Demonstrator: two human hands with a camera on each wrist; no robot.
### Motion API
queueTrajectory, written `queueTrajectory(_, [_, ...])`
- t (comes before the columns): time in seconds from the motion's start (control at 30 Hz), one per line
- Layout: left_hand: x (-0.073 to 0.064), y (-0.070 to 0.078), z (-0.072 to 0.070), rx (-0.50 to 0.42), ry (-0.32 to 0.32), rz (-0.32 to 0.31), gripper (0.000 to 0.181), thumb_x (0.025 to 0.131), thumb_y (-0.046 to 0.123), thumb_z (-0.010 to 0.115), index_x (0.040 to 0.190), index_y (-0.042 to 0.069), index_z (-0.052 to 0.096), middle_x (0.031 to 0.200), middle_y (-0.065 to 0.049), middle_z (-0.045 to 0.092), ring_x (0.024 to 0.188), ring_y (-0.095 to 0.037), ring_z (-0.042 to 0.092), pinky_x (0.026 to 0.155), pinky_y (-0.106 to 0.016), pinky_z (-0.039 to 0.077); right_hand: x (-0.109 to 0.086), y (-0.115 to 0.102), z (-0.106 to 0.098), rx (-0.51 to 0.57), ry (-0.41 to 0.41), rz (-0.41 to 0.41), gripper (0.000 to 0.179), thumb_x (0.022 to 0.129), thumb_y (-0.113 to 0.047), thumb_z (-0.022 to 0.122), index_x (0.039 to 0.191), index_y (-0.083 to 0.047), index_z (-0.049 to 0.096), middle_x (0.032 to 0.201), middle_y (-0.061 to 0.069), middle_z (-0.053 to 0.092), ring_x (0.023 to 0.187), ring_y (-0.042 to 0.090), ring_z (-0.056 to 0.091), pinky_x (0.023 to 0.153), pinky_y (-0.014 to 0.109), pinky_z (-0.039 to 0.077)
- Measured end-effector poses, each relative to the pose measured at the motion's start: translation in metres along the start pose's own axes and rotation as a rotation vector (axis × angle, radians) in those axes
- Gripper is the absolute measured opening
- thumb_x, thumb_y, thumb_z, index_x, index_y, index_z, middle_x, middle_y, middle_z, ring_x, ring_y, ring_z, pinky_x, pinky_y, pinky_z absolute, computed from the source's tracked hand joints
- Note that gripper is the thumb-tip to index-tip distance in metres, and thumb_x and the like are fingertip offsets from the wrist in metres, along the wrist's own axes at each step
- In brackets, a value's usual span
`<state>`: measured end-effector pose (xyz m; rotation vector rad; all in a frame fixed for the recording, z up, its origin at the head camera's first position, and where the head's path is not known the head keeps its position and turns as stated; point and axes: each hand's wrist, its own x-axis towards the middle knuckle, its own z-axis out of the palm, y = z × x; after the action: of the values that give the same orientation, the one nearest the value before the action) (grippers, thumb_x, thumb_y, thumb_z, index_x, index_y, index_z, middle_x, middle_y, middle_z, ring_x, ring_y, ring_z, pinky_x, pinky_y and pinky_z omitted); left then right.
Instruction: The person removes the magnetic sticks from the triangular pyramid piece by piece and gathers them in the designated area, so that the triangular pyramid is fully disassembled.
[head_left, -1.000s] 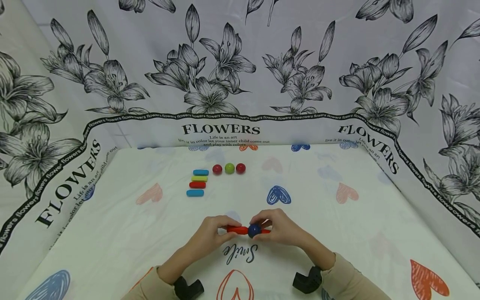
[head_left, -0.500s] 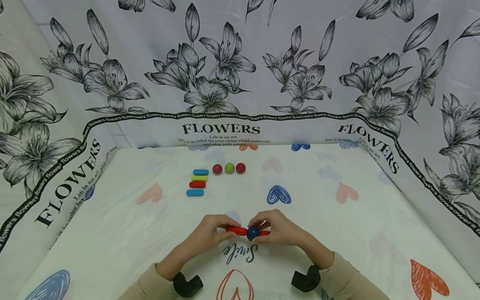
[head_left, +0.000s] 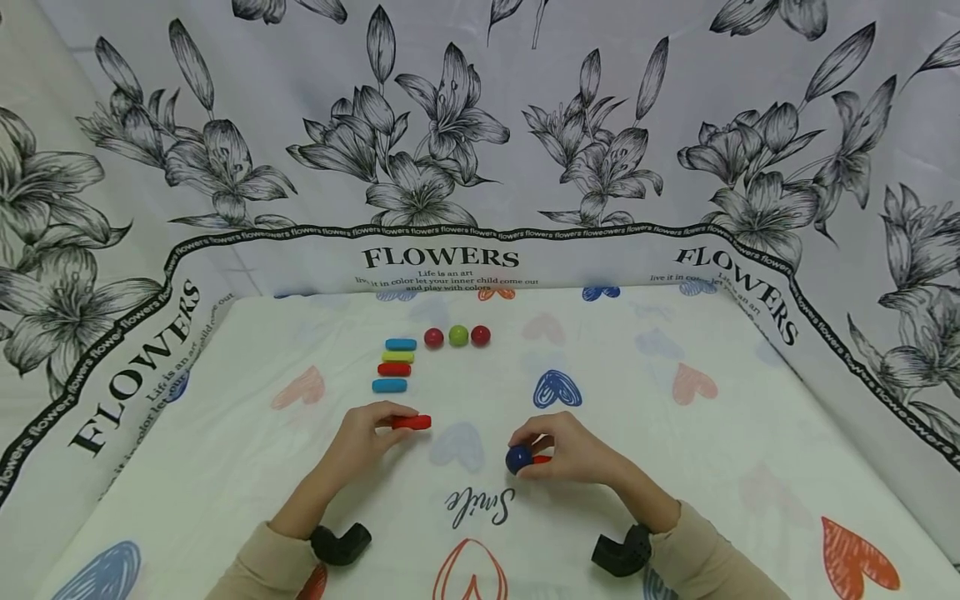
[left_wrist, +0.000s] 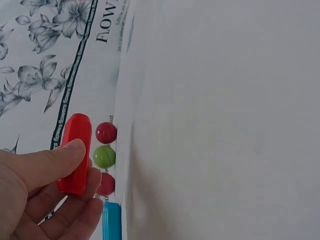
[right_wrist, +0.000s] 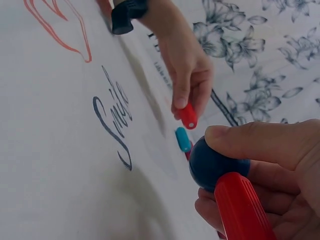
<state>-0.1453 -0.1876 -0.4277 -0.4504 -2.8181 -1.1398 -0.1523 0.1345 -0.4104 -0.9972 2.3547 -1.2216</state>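
In the head view my left hand [head_left: 366, 437] pinches a short red stick [head_left: 414, 422] between thumb and fingers, held out above the cloth. The left wrist view shows the thumb pressed on this stick's flat side, and in the right wrist view a small silvery dot marks its end. To the right, my right hand [head_left: 568, 450] grips a dark blue ball [head_left: 518, 460]. A second red stick [right_wrist: 242, 207], ribbed, meets the ball and points back toward the palm. The two hands are apart, with a gap between the left stick and the blue ball.
Beyond the left hand lie several sticks in a stack of rows: a blue stick [head_left: 401, 344], a yellow stick [head_left: 397, 357], a red stick [head_left: 394, 369] and another blue one. Beside them sit a green ball [head_left: 458, 336] and two red balls. A printed cloth [head_left: 622, 500] covers the table.
The left red stick was against the blue ball; my left hand has drawn it away, to the left and farther from me. My right hand has shifted slightly right, still holding the ball and stick.
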Motion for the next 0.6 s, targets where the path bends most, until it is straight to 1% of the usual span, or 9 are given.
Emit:
queueTrajectory(0.13, [0.002, -0.012, -0.007, 0.016, 0.045, -0.008, 0.025, 0.081, 0.006, 0.074, 0.106, 0.008, 0.073, 0.104, -0.011, 0.074, 0.092, -0.024, 0.070, 0.082, -0.037, 0.060, 0.001, -0.001, 0.001, 0.002, 0.005, 0.008, 0.033, 0.081, -0.015, 0.077, 0.108, 0.000, 0.068, 0.106, 0.014, 0.071, 0.094, 0.015, 0.068, 0.084, 0.021, 0.059])
queueTrajectory(0.2, [0.005, -0.018, -0.010, 0.027, 0.056, -0.016, 0.026, 0.081, 0.005, 0.074, 0.107, 0.007, 0.072, 0.105, -0.012, 0.074, 0.092, -0.026, 0.070, 0.083, -0.038, 0.060, 0.001, -0.001, 0.001, 0.002, 0.010, 0.014, 0.033, 0.081, -0.015, 0.077, 0.109, 0.000, 0.068, 0.106, 0.014, 0.071, 0.093, 0.016, 0.068, 0.084, 0.022, 0.059])
queueTrajectory(0.27, [0.007, -0.022, -0.013, 0.033, 0.060, -0.040, 0.026, 0.082, 0.006, 0.073, 0.108, 0.007, 0.072, 0.106, -0.014, 0.073, 0.094, -0.027, 0.069, 0.083, -0.037, 0.060, 0.001, 0.000, 0.001, 0.002, 0.013, 0.020, 0.033, 0.081, -0.015, 0.077, 0.109, 0.000, 0.068, 0.106, 0.014, 0.071, 0.094, 0.016, 0.068, 0.085, 0.022, 0.059])
queueTrajectory(0.4, [0.012, -0.029, -0.019, 0.043, 0.049, -0.083, 0.026, 0.084, 0.007, 0.072, 0.110, 0.007, 0.072, 0.109, -0.015, 0.072, 0.096, -0.028, 0.068, 0.083, -0.037, 0.060, 0.001, 0.001, 0.001, 0.004, 0.016, 0.030, 0.033, 0.081, -0.015, 0.077, 0.109, 0.000, 0.068, 0.106, 0.014, 0.071, 0.094, 0.016, 0.069, 0.085, 0.024, 0.059])
queueTrajectory(0.6, [0.019, -0.035, -0.022, 0.044, 0.026, -0.104, 0.026, 0.084, 0.006, 0.071, 0.110, 0.005, 0.072, 0.113, -0.018, 0.070, 0.097, -0.030, 0.067, 0.086, -0.041, 0.059, 0.002, 0.003, 0.002, 0.009, 0.019, 0.027, 0.033, 0.080, -0.015, 0.077, 0.109, 0.000, 0.068, 0.106, 0.014, 0.071, 0.094, 0.017, 0.069, 0.084, 0.023, 0.059])
